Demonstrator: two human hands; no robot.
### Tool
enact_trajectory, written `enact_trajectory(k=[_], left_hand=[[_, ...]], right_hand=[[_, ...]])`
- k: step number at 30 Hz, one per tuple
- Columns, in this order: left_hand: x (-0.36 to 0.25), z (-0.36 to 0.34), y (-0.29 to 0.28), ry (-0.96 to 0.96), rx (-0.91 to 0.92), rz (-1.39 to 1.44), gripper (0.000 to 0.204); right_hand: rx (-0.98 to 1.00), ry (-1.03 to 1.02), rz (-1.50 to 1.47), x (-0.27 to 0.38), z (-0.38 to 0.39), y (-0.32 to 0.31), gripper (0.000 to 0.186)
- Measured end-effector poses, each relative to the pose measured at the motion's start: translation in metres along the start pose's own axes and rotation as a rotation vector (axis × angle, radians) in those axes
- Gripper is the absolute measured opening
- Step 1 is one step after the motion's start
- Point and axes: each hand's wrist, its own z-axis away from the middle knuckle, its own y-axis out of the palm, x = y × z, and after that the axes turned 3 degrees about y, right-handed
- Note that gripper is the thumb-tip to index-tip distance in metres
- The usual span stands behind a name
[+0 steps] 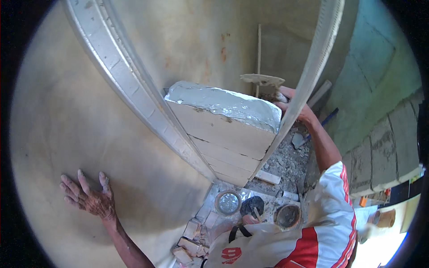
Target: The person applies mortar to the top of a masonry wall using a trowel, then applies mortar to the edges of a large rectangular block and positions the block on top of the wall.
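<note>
My left hand (91, 196) lies spread on the smooth plastered wall (53, 125), fingers apart and dusted with mortar. On the far side of a metal upright, my right hand (286, 99) is closed around the handle of a trowel (263, 80), whose blade carries grey residue. Below and left of that blade stands a narrow wall of stacked pale blocks (223, 127). Wet grey mortar (223, 102) covers its top course from end to end. The metal upright partly hides my right wrist.
Two metal uprights, left (120, 67) and right (313, 58), flank the blocks. Rubble (288, 154) lies behind. Below are a round bucket (228, 202), a black tub (252, 206), another round container (287, 216) and broken blocks (192, 245). A rough block wall (380, 152) stands right.
</note>
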Motion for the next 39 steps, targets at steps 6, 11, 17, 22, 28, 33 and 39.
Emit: enact_trajectory(k=[6, 11, 17, 22, 28, 33, 39], left_hand=[[-0.007, -0.001, -0.001, 0.013, 0.018, 0.002, 0.059], [-0.006, 0.001, -0.004, 0.008, 0.041, -0.019, 0.059], [-0.008, 0.004, 0.002, 0.01, 0.039, -0.009, 0.059], [0.006, -0.005, -0.004, 0.041, 0.029, -0.045, 0.059], [-0.015, 0.011, 0.037, 0.077, -0.055, 0.005, 0.065], [0.03, 0.013, 0.023, 0.24, -0.026, 0.047, 0.062], [0.019, 0.012, 0.02, 0.252, -0.097, 0.092, 0.057]], right_hand=[[0.101, -0.211, -0.016, 0.01, -0.052, 0.04, 0.025], [0.128, -0.334, 0.031, 0.014, -0.052, 0.051, 0.029], [-0.034, -0.334, 0.213, -0.028, -0.028, 0.031, 0.029], [-0.117, -0.158, 0.207, -0.086, 0.036, 0.018, 0.03], [-0.385, 0.566, 0.076, -0.116, 0.212, 0.022, 0.023], [-0.336, 1.225, -0.076, -0.126, 0.42, 0.097, 0.022], [-0.455, 1.771, -0.125, -0.027, 0.631, 0.156, 0.018]])
